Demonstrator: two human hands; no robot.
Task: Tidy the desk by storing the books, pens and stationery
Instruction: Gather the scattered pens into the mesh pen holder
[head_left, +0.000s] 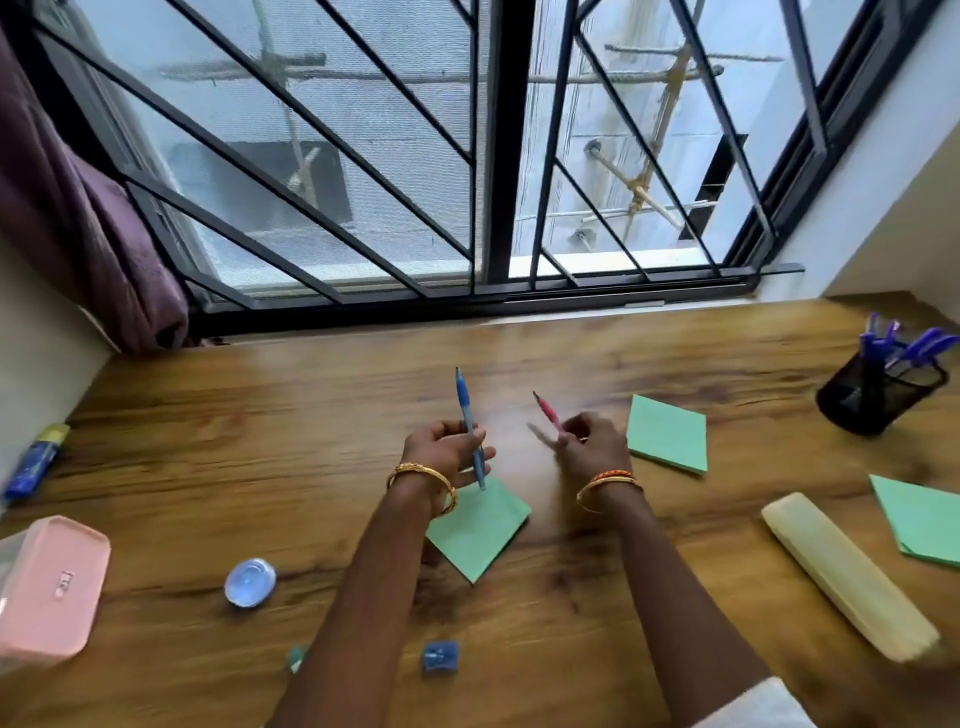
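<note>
above the desk (597, 353): left hand (441, 452) gripped a blue pen (470, 428); right hand (592, 447) pinched a red pen (548, 413).
risk: the loosely pinched red pen could slip before reaching the mesh holder (878, 397).

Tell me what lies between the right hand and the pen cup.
In the head view, a green pad lies beside the right hand; beyond it, bare desk up to the pen cup.
</note>
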